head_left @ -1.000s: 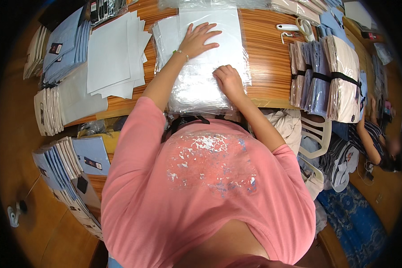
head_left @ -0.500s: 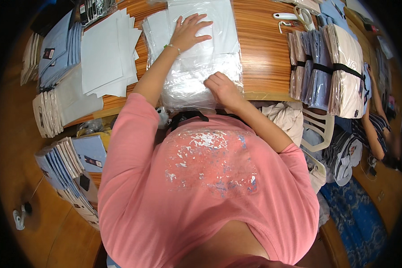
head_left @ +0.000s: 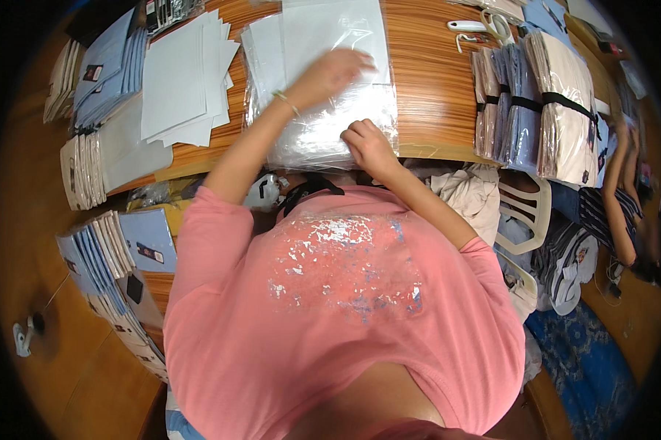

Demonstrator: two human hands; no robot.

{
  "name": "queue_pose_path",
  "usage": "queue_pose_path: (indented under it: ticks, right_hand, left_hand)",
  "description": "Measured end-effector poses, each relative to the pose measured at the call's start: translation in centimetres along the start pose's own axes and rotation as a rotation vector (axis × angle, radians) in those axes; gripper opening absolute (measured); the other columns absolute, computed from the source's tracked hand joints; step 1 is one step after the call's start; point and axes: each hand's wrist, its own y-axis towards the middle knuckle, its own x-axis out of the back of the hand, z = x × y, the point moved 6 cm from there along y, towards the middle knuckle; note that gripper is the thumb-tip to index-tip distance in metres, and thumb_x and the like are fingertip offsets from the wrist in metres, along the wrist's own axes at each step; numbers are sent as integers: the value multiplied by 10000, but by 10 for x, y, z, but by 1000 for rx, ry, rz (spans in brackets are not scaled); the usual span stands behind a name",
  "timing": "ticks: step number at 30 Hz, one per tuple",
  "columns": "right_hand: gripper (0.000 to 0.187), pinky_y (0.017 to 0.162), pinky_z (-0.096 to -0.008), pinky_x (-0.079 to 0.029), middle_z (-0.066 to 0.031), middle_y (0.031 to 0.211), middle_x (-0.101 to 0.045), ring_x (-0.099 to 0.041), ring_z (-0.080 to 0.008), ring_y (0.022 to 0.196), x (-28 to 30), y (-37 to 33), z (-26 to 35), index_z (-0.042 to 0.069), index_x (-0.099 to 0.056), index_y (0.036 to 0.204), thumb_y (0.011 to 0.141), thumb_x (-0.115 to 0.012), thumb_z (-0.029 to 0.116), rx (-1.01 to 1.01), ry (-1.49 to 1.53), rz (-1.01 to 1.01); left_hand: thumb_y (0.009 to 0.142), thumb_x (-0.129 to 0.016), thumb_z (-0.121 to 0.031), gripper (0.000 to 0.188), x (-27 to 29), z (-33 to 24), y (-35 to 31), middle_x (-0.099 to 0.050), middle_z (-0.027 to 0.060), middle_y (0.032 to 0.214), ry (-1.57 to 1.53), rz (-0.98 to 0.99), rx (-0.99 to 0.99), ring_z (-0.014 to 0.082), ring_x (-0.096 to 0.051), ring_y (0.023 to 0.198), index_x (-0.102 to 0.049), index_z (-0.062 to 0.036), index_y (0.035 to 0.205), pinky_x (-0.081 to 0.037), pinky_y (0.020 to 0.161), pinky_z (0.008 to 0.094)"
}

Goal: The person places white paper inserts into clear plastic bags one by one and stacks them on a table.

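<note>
A stack of clear plastic bags (head_left: 319,139) lies on the table in front of me, with white sheets (head_left: 330,37) showing at its far part. Over the middle of the stack is my left hand (head_left: 334,77), smeared by motion, so its fingers are hard to make out. Whether it touches the plastic I cannot tell. My right hand (head_left: 373,150) rests at the near right part of the stack, its fingers curled together on the clear plastic.
Loose white sheets (head_left: 176,81) lie to the left, beside folded blue shirts (head_left: 114,66). Strapped bundles of packed shirts (head_left: 565,110) stand on the right, with scissors (head_left: 498,28) behind them. A white plastic chair (head_left: 528,216) and another person's arm (head_left: 618,213) are farther right.
My left hand has come off its flat, spread pose on the sheets and moved nearer and slightly right. My right hand has barely shifted.
</note>
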Motion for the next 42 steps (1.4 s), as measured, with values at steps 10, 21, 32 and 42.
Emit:
queue_pose_path:
  ticks: [10,21,32,42]
  right_hand:
    - [144,746,-327,-491,-147,912,-621,-611,-301,829,14,-40,19,-6,-635,964,834,-573,-16,-429,483,36]
    - [481,1026,-503,-303,-76,1294,-497,-428,-257,1241,42,-15,-43,161,-574,1198,734,-643,57,105,-471,141]
    - [356,984,-456,-315,-100,1194,-542,-460,-288,1167,58,-22,-44,108,-600,1106,764,-647,195,38,-152,48]
    - [383,963,-457,-325,-88,1153,-547,-477,-275,1138,52,-8,-29,102,-577,1100,733,-664,170,7,-287,-92]
  left_hand:
    - [955,-443,-360,383,-53,14,-43,-339,-28,1474,365,148,141,209,-252,1382,-480,-354,1336,-122,1133,519]
    - [817,-659,-244,391,-55,-60,-66,-574,121,1140,176,20,118,308,-524,1063,-562,-70,1154,-395,948,405]
    - [820,-616,-194,316,-69,-64,-75,-600,157,1078,67,-70,251,327,-545,1025,-592,-18,1081,-435,882,396]
    - [830,-557,-131,168,-53,-61,-62,-621,188,879,-188,43,493,363,-580,864,-631,-10,921,-458,771,441]
